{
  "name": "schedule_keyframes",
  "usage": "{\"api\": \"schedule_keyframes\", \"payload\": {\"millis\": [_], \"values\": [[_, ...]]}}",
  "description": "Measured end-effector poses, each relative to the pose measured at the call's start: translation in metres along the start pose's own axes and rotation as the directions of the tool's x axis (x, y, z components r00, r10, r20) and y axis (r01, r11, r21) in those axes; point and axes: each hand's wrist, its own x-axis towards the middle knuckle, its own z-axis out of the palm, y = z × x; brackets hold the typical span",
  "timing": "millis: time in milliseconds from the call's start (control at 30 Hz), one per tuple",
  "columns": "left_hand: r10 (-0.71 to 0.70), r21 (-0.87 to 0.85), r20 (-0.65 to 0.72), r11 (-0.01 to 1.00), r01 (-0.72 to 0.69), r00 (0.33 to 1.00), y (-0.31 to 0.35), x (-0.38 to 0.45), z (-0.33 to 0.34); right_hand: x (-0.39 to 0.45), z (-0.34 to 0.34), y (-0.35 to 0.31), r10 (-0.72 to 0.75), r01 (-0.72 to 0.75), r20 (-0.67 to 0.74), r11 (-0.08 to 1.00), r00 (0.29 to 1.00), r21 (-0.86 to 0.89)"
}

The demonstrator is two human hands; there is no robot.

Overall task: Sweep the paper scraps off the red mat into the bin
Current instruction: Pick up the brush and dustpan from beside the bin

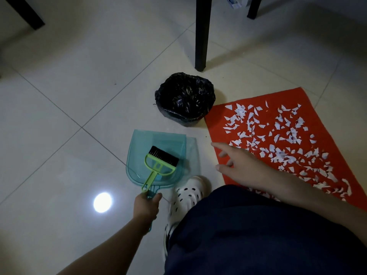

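A red mat [218,124] lies on the tiled floor at the right, strewn with several white paper scraps [282,139]. At its far left corner stands a small bin [185,99] lined with a black bag. Left of the mat a teal see-through dustpan [143,143] rests on the floor, and a green hand brush [158,165] with black bristles lies in it. My left hand [146,207] is shut on the dustpan's handle, right at the brush handle's end. My right hand [240,165] hovers open over the mat's near left edge, fingers spread towards the dustpan.
A black furniture leg [201,34] stands just behind the bin, with two more legs [254,6] farther back. My white clog [188,195] and dark-trousered knee [258,231] are between dustpan and mat. A lamp's bright reflection [102,202] glares on the tiles.
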Motion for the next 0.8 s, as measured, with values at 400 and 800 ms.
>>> {"api": "schedule_keyframes", "payload": {"millis": [400,800], "values": [[0.414,0.176,0.141,0.883,-0.434,0.899,0.102,-0.083,0.003,-0.044,-0.085,-0.068,-0.234,0.212,-0.112,0.961,0.966,-0.178],[0.473,0.267,0.578,0.660,-0.702,0.665,0.231,-0.188,0.074,-0.108,-0.119,-0.048,-0.065,-0.159,-0.351,0.805,0.934,-0.571]]}}
